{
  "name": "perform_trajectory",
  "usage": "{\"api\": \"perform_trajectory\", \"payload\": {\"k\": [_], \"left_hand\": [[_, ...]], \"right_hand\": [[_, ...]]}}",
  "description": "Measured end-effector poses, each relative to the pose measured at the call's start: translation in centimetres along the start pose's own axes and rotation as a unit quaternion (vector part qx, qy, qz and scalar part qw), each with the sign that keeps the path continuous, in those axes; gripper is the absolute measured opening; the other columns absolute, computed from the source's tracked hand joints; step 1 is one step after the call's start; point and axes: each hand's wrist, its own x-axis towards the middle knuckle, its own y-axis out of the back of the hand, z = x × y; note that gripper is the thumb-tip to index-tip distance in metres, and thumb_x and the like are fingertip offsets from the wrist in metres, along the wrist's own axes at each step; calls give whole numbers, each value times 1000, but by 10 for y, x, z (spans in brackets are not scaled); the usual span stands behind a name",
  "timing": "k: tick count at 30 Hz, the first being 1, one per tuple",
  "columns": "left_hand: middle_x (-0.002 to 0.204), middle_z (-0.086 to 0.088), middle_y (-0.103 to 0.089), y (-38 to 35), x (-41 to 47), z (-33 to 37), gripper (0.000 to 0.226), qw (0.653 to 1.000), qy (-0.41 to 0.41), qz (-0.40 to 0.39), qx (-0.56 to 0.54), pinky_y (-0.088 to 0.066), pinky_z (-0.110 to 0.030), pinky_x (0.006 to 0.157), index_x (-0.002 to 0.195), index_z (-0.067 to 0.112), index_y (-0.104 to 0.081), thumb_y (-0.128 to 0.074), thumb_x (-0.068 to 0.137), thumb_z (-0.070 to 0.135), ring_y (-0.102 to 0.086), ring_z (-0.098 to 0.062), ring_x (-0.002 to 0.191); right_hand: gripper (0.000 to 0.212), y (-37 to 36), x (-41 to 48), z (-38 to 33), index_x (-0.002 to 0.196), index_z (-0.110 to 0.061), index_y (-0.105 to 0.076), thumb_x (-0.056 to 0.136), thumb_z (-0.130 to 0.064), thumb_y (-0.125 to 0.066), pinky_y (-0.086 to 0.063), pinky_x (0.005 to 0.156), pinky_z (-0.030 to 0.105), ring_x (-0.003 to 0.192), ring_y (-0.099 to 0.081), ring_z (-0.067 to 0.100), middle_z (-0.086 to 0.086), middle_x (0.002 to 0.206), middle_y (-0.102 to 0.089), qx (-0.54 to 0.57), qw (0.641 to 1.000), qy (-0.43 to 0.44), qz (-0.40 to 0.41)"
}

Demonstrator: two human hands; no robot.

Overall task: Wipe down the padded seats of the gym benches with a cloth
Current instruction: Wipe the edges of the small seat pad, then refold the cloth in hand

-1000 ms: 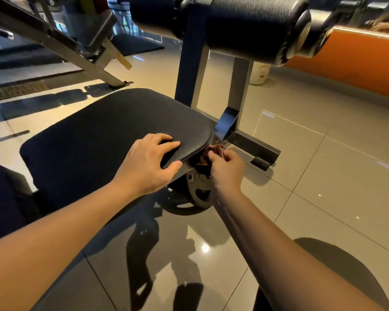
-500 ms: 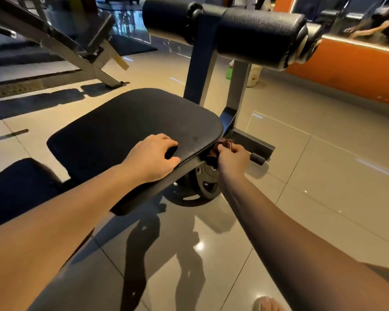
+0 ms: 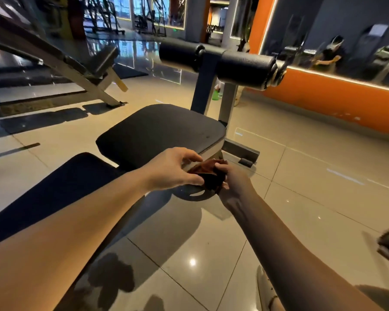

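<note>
Head view puts your 2 hands together near the middle of the frame, just off the seat's near right corner. Your left hand (image 3: 173, 169) reaches in from 8 o'clock, fingers curled above and thumb below, pinching the left edge of the cloth (image 3: 208, 170). Your right hand (image 3: 234, 184) comes in from 5 o'clock and grips the same cloth from the other side, its fingers wrapped round the bunched fabric.

The cloth is brown and crumpled, held in the air between both hands at about 5 o'clock from the seat (image 3: 162, 131). The view does not settle whether it touches the pad's edge.

The seat is a black padded square at 12 o'clock from your hands. A longer black back pad (image 3: 61, 187) runs from it toward 8 o'clock, under your left forearm. At 6 o'clock from the cloth, a dark weight plate (image 3: 194, 195) sits low by the tiled floor (image 3: 301, 198), partly hidden by your hands.

Past the seat at 12 o'clock, a post (image 3: 201, 86) carries 2 black rollers (image 3: 245, 68), and a green bottle (image 3: 215, 95) stands on the floor behind it. Another bench (image 3: 76, 63) stands at 10 o'clock. An orange wall (image 3: 323, 102) runs at 2 o'clock with a mirror (image 3: 357, 30) above it.
</note>
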Motion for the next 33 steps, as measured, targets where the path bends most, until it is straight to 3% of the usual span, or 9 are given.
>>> {"api": "perform_trajectory", "payload": {"k": [6,8,11,16,18,24,26,30,33], "left_hand": [[113,8,-69,-3,-82,38,40,990,-111,73,36,-54,-40,102,126,22,-69,-78,88,30,-63,-12,110],[106,9,-73,2,-108,49,29,988,-127,88,5,-56,-32,96,121,22,-73,-73,92,27,-67,-10,104],[95,9,-75,13,-147,65,19,990,-94,74,-75,-55,-15,79,114,19,-75,-67,97,21,-70,0,95],[90,-3,-71,34,-209,93,22,983,0,158,-96,-45,-6,62,105,13,-75,-57,103,27,-64,-9,86],[89,-2,-68,44,-233,99,22,977,30,192,-84,-43,-6,58,102,15,-73,-55,104,29,-60,-7,82],[90,-3,-69,87,-299,88,16,951,115,277,-80,-52,-30,76,92,22,-71,-61,101,29,-65,-16,87],[94,-4,-71,100,-321,73,14,938,143,297,-104,-55,-33,81,92,23,-72,-63,100,29,-67,-19,91],[103,-5,-73,122,-373,33,21,908,196,324,-179,-55,-27,71,112,13,-71,-62,101,29,-69,-18,96],[104,-4,-75,137,-408,-8,19,886,218,334,-238,-58,-33,81,112,13,-70,-61,101,25,-70,-19,101]], "right_hand": [[19,6,-106,3,115,-9,-62,98,-15,-58,-55,48,33,105,-65,33,16,115,-67,0,998,50,-48],[21,9,-132,-3,116,-8,-63,98,-18,-60,-59,57,36,104,-67,32,17,117,-68,-36,995,68,-61],[30,8,-162,-8,117,-12,-64,95,-30,-69,-61,89,48,104,-70,33,15,115,-69,-95,990,82,-62],[68,3,-204,5,129,-19,-56,77,-56,-81,-58,96,46,112,-64,30,7,122,-66,-209,960,93,-164],[64,-3,-220,15,127,-19,-58,78,-51,-83,-60,93,41,114,-64,29,7,124,-66,-220,947,104,-211],[27,-39,-256,37,117,-12,-64,91,-8,-72,-62,73,29,102,-70,26,13,117,-68,-232,908,122,-328],[34,-58,-261,45,124,-10,-63,91,-6,-70,-61,75,31,99,-74,25,14,120,-67,-245,886,115,-377],[31,-109,-267,68,125,-7,-61,94,-5,-65,-58,68,25,86,-76,19,11,107,-72,-304,836,89,-448],[26,-169,-260,97,122,-5,-61,96,-4,-64,-60,65,26,79,-74,18,11,102,-70,-411,801,130,-415]]}}
